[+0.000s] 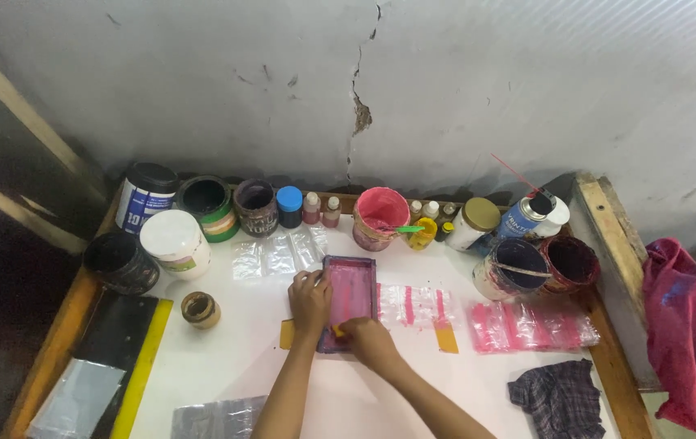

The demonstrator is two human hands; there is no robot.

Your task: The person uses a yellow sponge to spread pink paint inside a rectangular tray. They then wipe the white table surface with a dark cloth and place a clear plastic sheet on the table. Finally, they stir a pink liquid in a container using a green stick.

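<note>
A small rectangular printing screen [351, 291] with a dark frame and pink-stained mesh lies flat in the middle of the white table [234, 366]. My left hand [309, 299] grips its left edge. At the frame's near end my right hand [366, 335] is closed on a small yellow squeegee [337, 330], which rests on the mesh. Clear plastic bags with pink printed stripes [418, 306] lie just right of the screen, and a pile of them [528, 327] sits further right.
Paint tubs, jars and small bottles line the back edge, among them an open pink ink pot [380, 216] and a white-lidded tub [174, 241]. Unprinted clear bags [278, 254] lie behind the screen. A dark checked rag [561, 395] lies front right, and a red cloth [686, 325] hangs off the right side.
</note>
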